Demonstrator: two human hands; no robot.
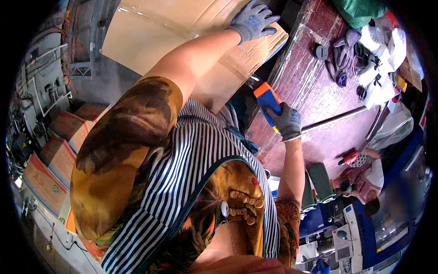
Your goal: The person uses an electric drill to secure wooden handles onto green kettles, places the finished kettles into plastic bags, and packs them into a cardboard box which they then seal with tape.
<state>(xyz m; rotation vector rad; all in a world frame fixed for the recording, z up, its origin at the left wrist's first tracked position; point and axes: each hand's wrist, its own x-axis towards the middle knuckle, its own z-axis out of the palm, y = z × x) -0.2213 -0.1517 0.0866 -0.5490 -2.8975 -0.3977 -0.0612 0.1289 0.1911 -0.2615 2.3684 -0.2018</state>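
Observation:
My left hand (253,23), in a grey work glove, lies with fingers spread on a large cardboard box (150,32). Clear tape shows along part of the box's top. In a matching glove, my right hand (288,121) is closed around an orange-and-blue hand tool (268,101). A pale, shiny tip sticks out of the tool's far end, close to the box's right edge. The tool's exact kind cannot be made out. Beside this hand is a worn, reddish table (315,82).
On the table lie dark gloves (341,57), a black roll (320,52), white bags (381,68) and a long metal bar (337,117). Green cloth (360,11) sits at its far end. Printed cartons (48,180) stand at left. Another person (365,176) works at right.

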